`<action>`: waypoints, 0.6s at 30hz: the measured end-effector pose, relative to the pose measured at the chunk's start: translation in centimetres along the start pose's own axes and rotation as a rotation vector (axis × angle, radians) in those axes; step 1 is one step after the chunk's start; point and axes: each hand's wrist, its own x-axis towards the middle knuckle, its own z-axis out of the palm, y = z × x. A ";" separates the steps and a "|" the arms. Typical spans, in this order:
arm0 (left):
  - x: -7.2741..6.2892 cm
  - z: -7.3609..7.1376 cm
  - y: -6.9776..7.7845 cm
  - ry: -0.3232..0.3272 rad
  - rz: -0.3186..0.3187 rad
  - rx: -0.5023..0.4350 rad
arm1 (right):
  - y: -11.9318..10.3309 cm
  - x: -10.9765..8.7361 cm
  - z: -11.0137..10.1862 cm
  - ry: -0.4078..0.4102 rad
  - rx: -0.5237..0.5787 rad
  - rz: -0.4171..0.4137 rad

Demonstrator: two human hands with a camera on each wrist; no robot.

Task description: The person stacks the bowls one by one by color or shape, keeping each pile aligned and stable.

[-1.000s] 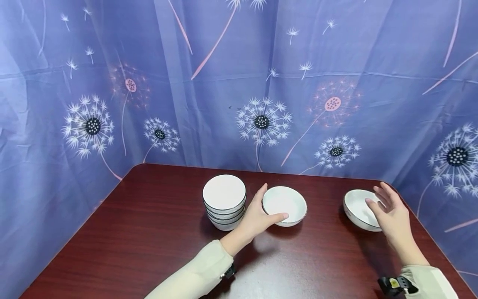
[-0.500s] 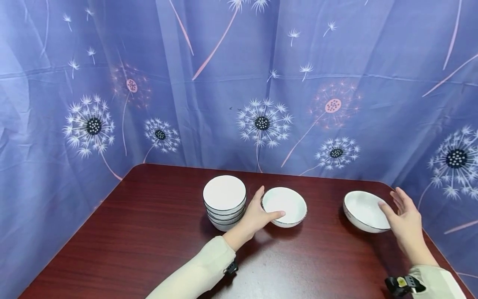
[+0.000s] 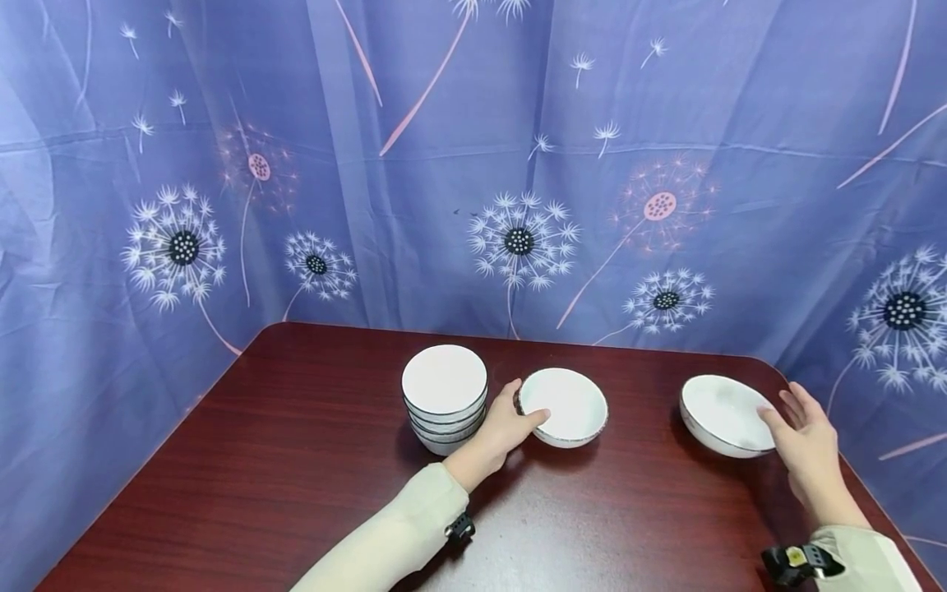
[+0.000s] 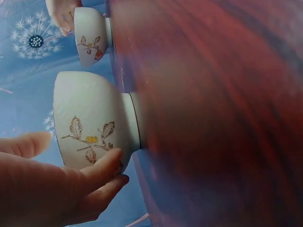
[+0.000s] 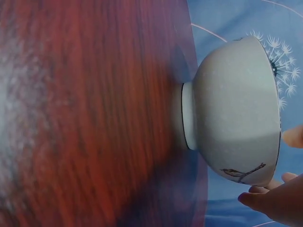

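Observation:
A white bowl (image 3: 565, 407) with a dark rim stands upright on the table, right of a stack of similar bowls. My left hand (image 3: 503, 423) is at its left side. In the left wrist view its fingers (image 4: 102, 172) touch the outside near the printed leaves, while the thumb (image 4: 31, 143) lies just above the rim, apart from the wall. Another white bowl (image 3: 725, 415) stands at the right. My right hand (image 3: 810, 448) is at that bowl's right edge, fingers (image 5: 258, 201) beside the outer wall, contact unclear, thumb (image 5: 293, 137) just off the rim.
The stack of several bowls (image 3: 444, 399) stands close to my left hand and forearm. A dark red wooden table (image 3: 296, 460) bears everything, its right edge near my right hand. Behind it hangs a blue curtain (image 3: 414, 205) with dandelion prints.
My right hand has moved right, its thumb going from over the bowl to its rim. My left hand's thumb has drawn back left toward the near bowl's rim. The bowls have stayed in place.

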 end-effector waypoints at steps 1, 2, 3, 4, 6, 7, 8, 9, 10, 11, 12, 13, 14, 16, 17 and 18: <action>0.0 0.0 -0.1 -0.009 -0.008 -0.022 | 0.0 0.1 0.0 -0.001 0.014 0.019; 0.0 0.0 -0.1 -0.019 -0.015 -0.048 | 0.0 0.1 0.1 -0.001 0.024 0.038; 0.0 0.0 -0.2 -0.029 -0.025 -0.077 | 0.0 0.2 0.1 -0.003 0.029 0.051; 0.0 0.0 -0.2 -0.038 -0.033 -0.103 | 0.1 0.2 0.2 -0.004 0.028 0.059; 0.0 0.0 -0.3 -0.050 -0.040 -0.141 | 0.2 0.2 0.2 -0.008 0.017 0.076; 0.0 0.0 -0.3 -0.053 -0.044 -0.152 | 0.3 0.2 0.2 -0.010 0.012 0.084; 0.0 0.0 -0.3 -0.053 -0.046 -0.157 | 0.4 0.2 0.2 -0.014 -0.002 0.084; 0.0 0.0 -0.3 -0.053 -0.046 -0.162 | 0.5 0.2 0.2 -0.021 -0.011 0.081; 0.1 0.1 -0.4 -0.052 -0.049 -0.171 | 0.5 0.1 0.2 -0.028 -0.016 0.084; 0.1 0.1 -0.4 -0.052 -0.051 -0.177 | 0.6 0.1 0.2 -0.037 -0.020 0.084; 0.1 0.1 -0.5 -0.054 -0.058 -0.189 | 0.7 0.1 0.2 -0.047 -0.026 0.084; 0.1 0.2 -0.5 -0.054 -0.060 -0.199 | 0.7 0.1 0.2 -0.059 -0.028 0.084; 0.1 0.2 -0.6 -0.054 -0.063 -0.209 | 0.8 0.1 0.1 -0.076 -0.029 0.085; 0.1 0.3 -0.6 -0.055 -0.070 -0.231 | 0.9 0.2 0.0 -0.105 -0.018 0.095; 0.2 0.3 -0.7 -0.054 -0.072 -0.237 | 0.9 0.2 0.0 -0.116 -0.015 0.101; 0.2 0.4 -0.7 -0.054 -0.075 -0.246 | 1.0 0.2 -0.1 -0.128 -0.011 0.110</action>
